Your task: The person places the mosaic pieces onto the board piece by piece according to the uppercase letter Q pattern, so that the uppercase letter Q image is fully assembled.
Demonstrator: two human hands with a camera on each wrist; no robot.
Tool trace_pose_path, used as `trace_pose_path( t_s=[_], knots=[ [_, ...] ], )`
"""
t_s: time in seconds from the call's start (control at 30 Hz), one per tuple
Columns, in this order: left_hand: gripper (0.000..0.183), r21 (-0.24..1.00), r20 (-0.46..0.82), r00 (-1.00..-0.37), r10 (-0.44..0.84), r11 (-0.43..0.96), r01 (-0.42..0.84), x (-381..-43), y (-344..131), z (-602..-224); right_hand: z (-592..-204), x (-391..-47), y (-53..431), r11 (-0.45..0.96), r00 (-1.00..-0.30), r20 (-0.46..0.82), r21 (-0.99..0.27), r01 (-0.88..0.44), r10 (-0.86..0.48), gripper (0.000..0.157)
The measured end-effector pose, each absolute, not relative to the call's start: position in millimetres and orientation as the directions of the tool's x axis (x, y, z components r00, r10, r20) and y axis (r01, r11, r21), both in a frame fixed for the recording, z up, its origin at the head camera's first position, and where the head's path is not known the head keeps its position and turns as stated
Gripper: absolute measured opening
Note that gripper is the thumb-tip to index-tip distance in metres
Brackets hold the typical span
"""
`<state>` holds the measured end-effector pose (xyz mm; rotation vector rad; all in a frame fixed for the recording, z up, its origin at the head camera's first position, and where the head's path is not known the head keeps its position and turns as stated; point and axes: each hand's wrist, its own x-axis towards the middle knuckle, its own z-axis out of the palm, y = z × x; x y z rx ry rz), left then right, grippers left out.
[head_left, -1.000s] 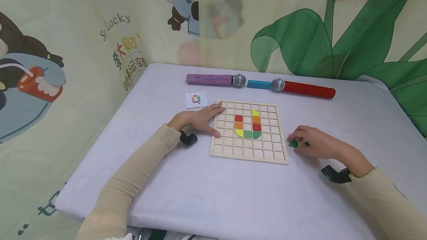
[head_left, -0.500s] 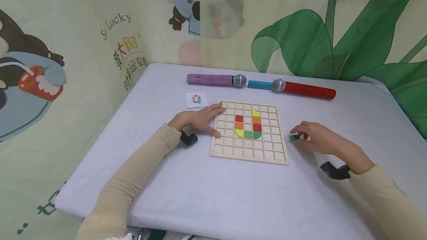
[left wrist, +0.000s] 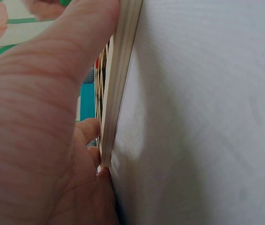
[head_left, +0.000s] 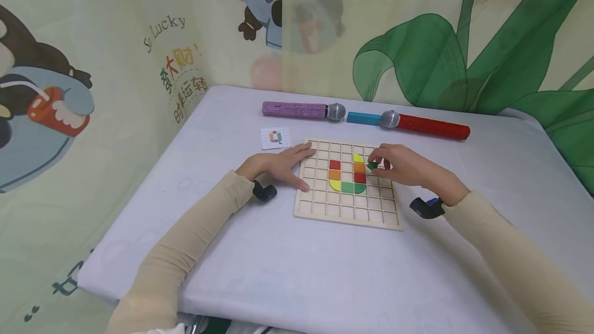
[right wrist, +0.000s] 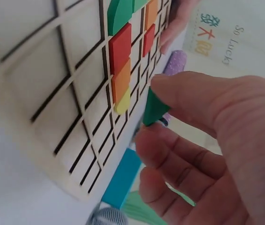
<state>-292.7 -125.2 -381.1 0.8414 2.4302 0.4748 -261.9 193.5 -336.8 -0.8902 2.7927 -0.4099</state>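
A wooden grid board (head_left: pixel 348 223) lies on the table, with coloured tiles set in a U shape. Its left column runs red tile (head_left: pixel 335 164), orange, then a rounded yellow one. Green pieces form the bottom, and the right column goes up through red and orange to a yellow tile (head_left: pixel 358 158). My left hand (head_left: pixel 280 164) rests on the board's left edge, thumb and fingers spread. Between thumb and fingertips, my right hand (head_left: pixel 408 166) pinches a small green tile (right wrist: pixel 154 108). It is held over the board, just right of the upper right column.
Beyond the left hand lies a small card (head_left: pixel 276 138) printed with a coloured tile pattern. Along the back of the table are a purple microphone (head_left: pixel 294 110), a blue block (head_left: pixel 363 118) and a red microphone (head_left: pixel 433 126). A printed cloth hangs behind.
My right hand has lifted the green tile from the table right of the board and carried it left and away from me, over the grid. The left hand stays on the edge.
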Motion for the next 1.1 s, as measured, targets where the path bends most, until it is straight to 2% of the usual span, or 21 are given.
trace_pose_path(
  t_s=[0.3,0.53,0.8,1.1],
  knots=[
    [0.106,0.47,-0.36,-0.672,0.648,0.748,0.469,-294,-125,-382,-343,-297,148,0.749,-0.76,-0.12,-0.32,-0.58,-0.639,0.031],
    [0.106,0.466,-0.357,-0.674,0.647,0.749,0.471,-295,-123,-383,-349,-314,131,0.734,-0.739,-0.127,-0.309,-0.604,-0.662,0.026],
    [0.106,0.477,-0.352,-0.678,0.645,0.747,0.462,-295,-125,-383,-350,-321,124,0.734,-0.733,-0.13,-0.284,-0.617,-0.667,0.019],
    [0.105,0.471,-0.345,-0.673,0.654,0.741,0.478,-295,-127,-383,-350,-320,122,0.72,-0.716,-0.121,-0.242,-0.65,-0.687,0.021]
  ],
)
